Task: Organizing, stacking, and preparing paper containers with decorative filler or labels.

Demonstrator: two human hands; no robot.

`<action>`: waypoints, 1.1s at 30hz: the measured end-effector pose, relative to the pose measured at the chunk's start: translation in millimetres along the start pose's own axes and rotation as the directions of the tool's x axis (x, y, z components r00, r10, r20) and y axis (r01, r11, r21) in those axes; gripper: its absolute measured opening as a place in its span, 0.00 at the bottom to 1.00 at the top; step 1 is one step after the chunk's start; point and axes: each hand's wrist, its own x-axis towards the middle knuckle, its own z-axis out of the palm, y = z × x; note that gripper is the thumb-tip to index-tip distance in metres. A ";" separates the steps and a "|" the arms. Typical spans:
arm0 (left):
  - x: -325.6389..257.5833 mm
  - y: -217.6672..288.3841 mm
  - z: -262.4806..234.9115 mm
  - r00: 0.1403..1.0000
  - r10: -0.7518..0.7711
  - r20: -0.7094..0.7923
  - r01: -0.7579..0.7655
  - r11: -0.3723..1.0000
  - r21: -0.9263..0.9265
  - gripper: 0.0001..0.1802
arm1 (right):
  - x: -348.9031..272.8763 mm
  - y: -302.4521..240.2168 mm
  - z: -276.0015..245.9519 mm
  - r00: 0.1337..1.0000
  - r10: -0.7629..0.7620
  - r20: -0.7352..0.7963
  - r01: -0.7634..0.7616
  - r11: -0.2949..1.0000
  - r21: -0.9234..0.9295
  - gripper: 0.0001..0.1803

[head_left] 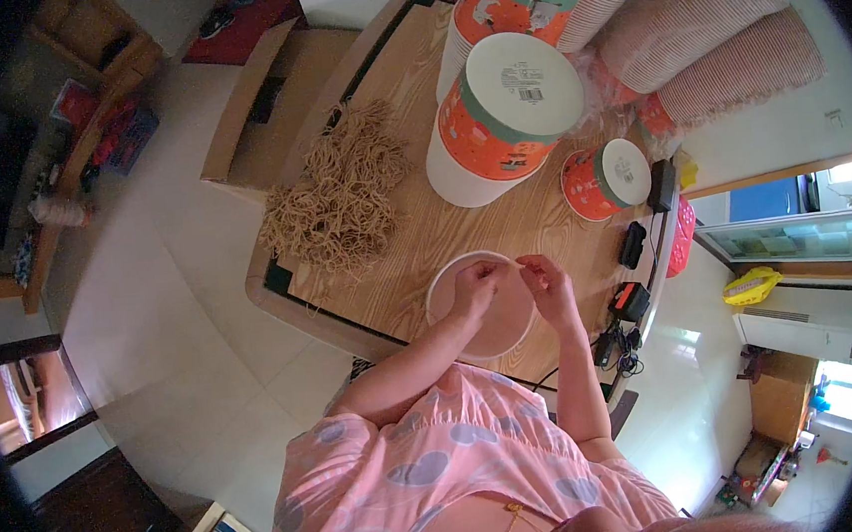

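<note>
An open round paper tub point(432, 290) with a white rim stands at the near edge of the wooden table, right in front of me. Over its far rim, my left hand point(479, 289) is closed, thumb and fingers pinched together. My right hand point(549, 284) meets it from the right, fingertips pinched close to the left ones at the rim. Whatever sits between the fingers is too small to make out. To the left lies a heap of tan twisted paper cords point(345, 187), apart from both hands.
Upside-down orange and green tubs point(495, 130) are stacked beyond my hands, with a smaller tub point(599, 180) to their right. Plastic-wrapped stacks of striped cups point(687, 20) fill the far right. A cardboard box point(273, 108) stands left; black adapters and cables point(620, 346) lie along the right edge.
</note>
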 end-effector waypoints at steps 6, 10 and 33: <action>-0.2 -2.8 1.3 1.000 0.024 0.001 -0.024 0.999 0.039 0.07 | 20.1 23.4 0.9 0.983 0.070 0.170 -0.110 0.964 0.243 0.11; -2.4 -4.7 3.5 0.999 0.043 -0.032 -0.043 0.999 0.003 0.07 | 24.8 19.2 -3.8 0.947 0.112 0.301 -0.189 0.952 0.240 0.10; -6.1 75.6 -15.3 0.803 0.190 0.565 -0.573 -0.017 0.820 0.11 | 11.2 -8.4 10.9 0.999 -0.033 -0.002 0.033 0.993 -0.110 0.08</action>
